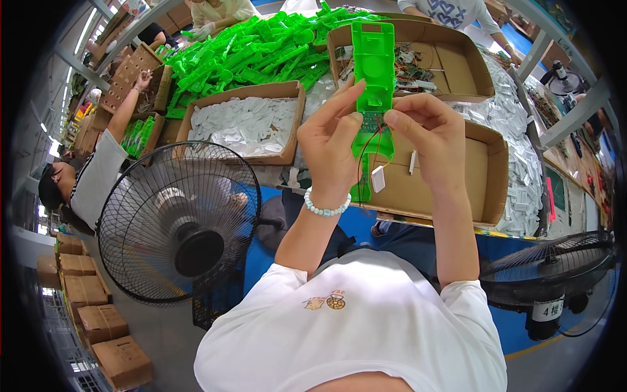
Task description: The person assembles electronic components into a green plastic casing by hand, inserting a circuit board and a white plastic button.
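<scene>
Counter (522,117) runs across the top of the view, crowded with boxes and parts; black pedestal fan (179,222) stands at lower left, near the person's left elbow; second fan (555,268) at lower right; pile of green plastic shells (255,49) heaped on the far side of the counter; open cardboard box (483,176) directly under the hands, mostly bare inside, a small white piece lying in it; another cardboard box of white parts (245,124) just left of the hands; far box of circuit boards and wires (450,62) behind the held piece; heap of white parts (509,124) along the right of the counter; stacked cartons (98,320) on the floor at lower left.

Green plastic housing (373,85) held upright above the open box, between both hands, its lower half covered by fingers; left hand (330,147) curled round the housing's left edge, index finger stretched up along it, thumb tucked at the front, bead bracelet on the wrist; right hand (431,134) partly closed, thumb and fingertips pinching the housing's lower right at the small board inside; red and black wires (367,147) trail down from there to a small white block (378,178) dangling below the hands.

A person in a striped top at far left reaches to a brown peg tray (130,75); other people's arms at the top edge.
</scene>
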Demonstrator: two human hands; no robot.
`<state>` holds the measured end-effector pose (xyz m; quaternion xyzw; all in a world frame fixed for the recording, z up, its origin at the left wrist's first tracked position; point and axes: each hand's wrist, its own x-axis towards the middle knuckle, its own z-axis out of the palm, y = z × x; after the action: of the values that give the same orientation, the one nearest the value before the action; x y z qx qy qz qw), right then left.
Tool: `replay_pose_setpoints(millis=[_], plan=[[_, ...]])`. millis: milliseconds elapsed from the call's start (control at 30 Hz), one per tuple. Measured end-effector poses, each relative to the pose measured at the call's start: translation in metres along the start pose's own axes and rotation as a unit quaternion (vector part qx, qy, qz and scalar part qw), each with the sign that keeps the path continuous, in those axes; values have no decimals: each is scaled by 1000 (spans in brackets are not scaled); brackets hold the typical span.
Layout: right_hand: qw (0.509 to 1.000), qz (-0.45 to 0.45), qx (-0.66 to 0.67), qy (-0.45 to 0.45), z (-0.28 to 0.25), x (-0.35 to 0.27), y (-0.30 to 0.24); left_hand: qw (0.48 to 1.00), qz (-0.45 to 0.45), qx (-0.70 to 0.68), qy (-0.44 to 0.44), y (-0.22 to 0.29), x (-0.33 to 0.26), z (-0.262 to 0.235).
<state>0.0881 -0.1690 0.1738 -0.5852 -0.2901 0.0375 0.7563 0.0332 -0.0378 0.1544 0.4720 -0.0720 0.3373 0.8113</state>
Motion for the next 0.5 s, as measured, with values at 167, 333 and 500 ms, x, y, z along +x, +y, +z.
replay_pose_setpoints(millis=[167, 333, 500], plan=[[999, 19, 49, -12, -4, -1, -4, 1000, 5, 3, 7, 2, 3, 1], [998, 18, 44, -33, -6, -2, -3, 998, 41, 40, -2, -2, 0, -1], [998, 21, 42, -39, -6, -2, -4, 992, 88, 88, -20, -7, 0, -6]])
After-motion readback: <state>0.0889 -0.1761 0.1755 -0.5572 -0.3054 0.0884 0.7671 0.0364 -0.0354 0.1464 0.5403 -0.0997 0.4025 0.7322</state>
